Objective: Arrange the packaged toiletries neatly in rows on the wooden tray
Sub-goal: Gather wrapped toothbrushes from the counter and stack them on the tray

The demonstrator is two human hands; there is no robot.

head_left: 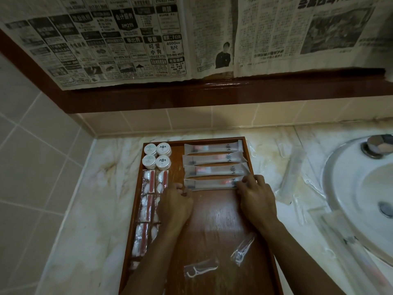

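Observation:
A wooden tray [214, 220] lies on the marble counter. Several long frosted toothbrush packets lie in a row at its far right, and I hold the nearest packet [212, 184] at both ends: my left hand [176, 204] pinches its left end and my right hand [256, 195] its right end. Several round white soap packs [157, 156] sit in the far left corner. Below them, clear packets with cotton and red sticks [148, 201] run down the left edge in two columns, partly hidden by my left arm. Two floss-pick packets [200, 269] [242, 250] lie loose near the front.
More clear plastic packets [291, 173] lie on the counter [85, 209] to the right of the tray. A white sink [357, 188] with a tap handle [378, 145] sits at the far right. Tiled walls close off the back and left, under a dark ledge with newspaper.

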